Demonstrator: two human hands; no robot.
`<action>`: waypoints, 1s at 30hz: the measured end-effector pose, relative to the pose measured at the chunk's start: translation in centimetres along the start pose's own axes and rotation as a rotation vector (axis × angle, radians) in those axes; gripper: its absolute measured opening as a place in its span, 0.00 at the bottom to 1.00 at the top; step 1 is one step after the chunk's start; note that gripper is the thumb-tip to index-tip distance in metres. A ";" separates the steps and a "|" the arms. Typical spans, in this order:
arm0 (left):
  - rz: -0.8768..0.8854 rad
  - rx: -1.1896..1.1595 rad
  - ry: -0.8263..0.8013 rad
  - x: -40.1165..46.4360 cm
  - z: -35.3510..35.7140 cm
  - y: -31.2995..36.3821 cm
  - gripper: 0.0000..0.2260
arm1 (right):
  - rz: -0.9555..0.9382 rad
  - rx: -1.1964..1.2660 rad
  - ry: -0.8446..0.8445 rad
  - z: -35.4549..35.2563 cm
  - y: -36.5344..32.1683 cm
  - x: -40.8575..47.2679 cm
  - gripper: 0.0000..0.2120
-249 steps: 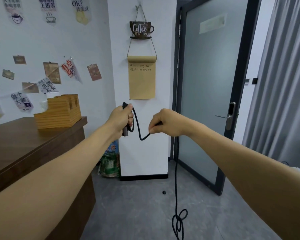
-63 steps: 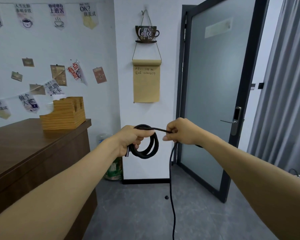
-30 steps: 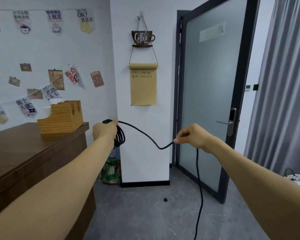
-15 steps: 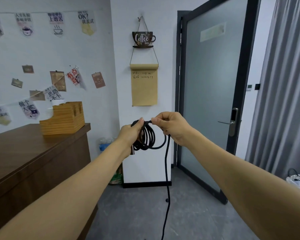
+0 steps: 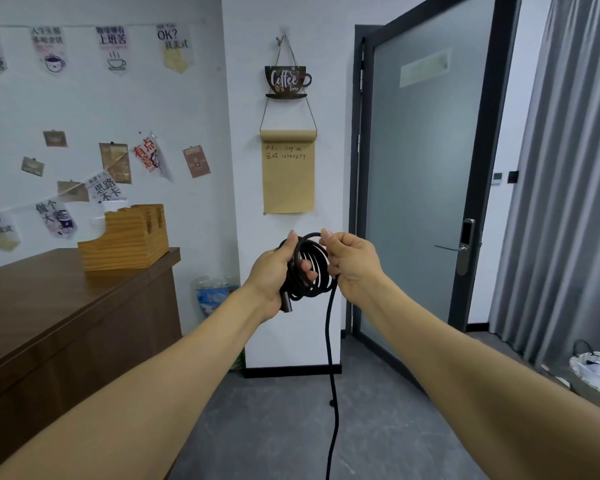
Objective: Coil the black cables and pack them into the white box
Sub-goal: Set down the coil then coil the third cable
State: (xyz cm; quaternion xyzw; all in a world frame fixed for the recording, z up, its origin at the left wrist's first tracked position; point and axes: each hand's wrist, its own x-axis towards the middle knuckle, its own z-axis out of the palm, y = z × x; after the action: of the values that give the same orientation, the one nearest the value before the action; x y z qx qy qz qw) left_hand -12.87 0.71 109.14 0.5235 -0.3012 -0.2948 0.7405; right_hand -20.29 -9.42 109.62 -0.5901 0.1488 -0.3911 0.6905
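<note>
I hold a black cable (image 5: pixel 330 341) at chest height in front of the white wall. My left hand (image 5: pixel 274 271) grips a coil of several loops (image 5: pixel 309 271), with the cable's grey plug end (image 5: pixel 285 303) sticking out below the palm. My right hand (image 5: pixel 349 263) touches the coil's right side and pinches the strand at its top. The free length hangs straight down from the coil to the floor and leaves the frame at the bottom. No white box is in view.
A dark wooden counter (image 5: pixel 66 306) with a slatted wooden holder (image 5: pixel 125 237) stands at the left. A frosted glass door (image 5: pixel 426 174) is open at the right, grey curtains (image 5: pixel 575 168) beyond it. A white woven basket (image 5: pixel 596 372) sits at the far right on the floor.
My hands have come tightly together on the coil, which has gained a loop. A second ago they were spread apart with the cable stretched between them.
</note>
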 end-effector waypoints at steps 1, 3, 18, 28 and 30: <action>-0.003 0.001 -0.008 0.0 0.0 -0.1 0.21 | 0.013 -0.002 0.011 0.0 0.1 0.0 0.13; -0.005 0.010 -0.038 0.1 -0.1 -0.2 0.24 | 0.029 -0.019 0.020 0.1 0.3 0.2 0.13; 0.008 0.087 0.086 0.5 -2.0 0.0 0.18 | 0.091 -0.448 -0.081 -2.5 0.4 1.2 0.15; 0.038 -0.139 0.506 2.2 -7.7 1.5 0.14 | 0.083 -0.654 0.050 -7.6 2.1 1.8 0.09; 0.055 -0.126 0.551 2.6 -8.6 1.7 0.14 | 0.069 -0.640 0.074 -7.9 2.3 1.8 0.07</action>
State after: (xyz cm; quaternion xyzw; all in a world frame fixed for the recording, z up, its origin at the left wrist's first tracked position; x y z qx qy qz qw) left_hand -4.52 4.40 108.79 0.5287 -0.0836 -0.1392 0.8331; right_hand -23.58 -16.22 105.83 -0.7573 0.3089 -0.3221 0.4768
